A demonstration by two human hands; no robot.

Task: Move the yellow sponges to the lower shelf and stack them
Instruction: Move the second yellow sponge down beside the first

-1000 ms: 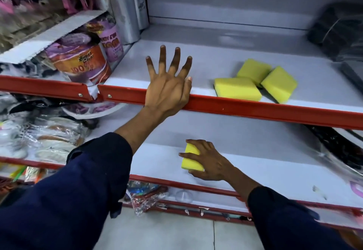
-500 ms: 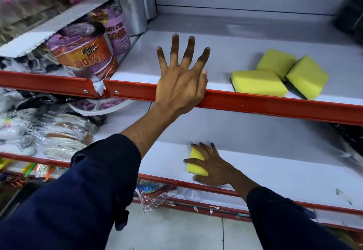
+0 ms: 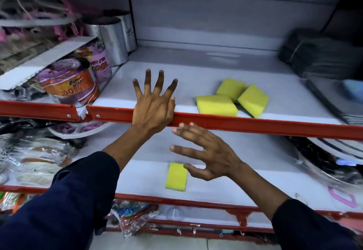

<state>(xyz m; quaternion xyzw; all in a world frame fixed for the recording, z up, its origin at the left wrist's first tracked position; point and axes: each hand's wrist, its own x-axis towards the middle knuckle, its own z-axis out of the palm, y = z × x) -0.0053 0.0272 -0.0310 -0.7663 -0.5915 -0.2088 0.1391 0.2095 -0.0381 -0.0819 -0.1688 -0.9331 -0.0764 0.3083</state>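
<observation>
A white shop shelving unit with red front rails fills the frame, its upper shelf [image 3: 196, 73] running across the middle and its lower shelf [image 3: 255, 181] spanning the bottom half. Two arms in dark blue sleeves reach in from the bottom edge. The left hand [image 3: 153, 108], centre frame, lies flat with fingers spread over the red rail [image 3: 255, 123] of the upper shelf — pressing on it, grasping nothing. The right hand [image 3: 206, 151], just below and to the right, hangs in the air in front of the lower shelf, fingers splayed and empty, its thumb close above one yellow sponge [image 3: 176, 177] that lies alone near the lower shelf's front edge. Right of centre on the upper shelf, three yellow sponges [image 3: 217, 105] sit bunched together near the rail — one at the front, two touching behind it. At upper left, silver rolls [image 3: 114, 43] stand upright beside packaged scrubbers with orange and purple labels [image 3: 68, 86]. A dark, blurred bundle [image 3: 318, 57] occupies the upper right.
</observation>
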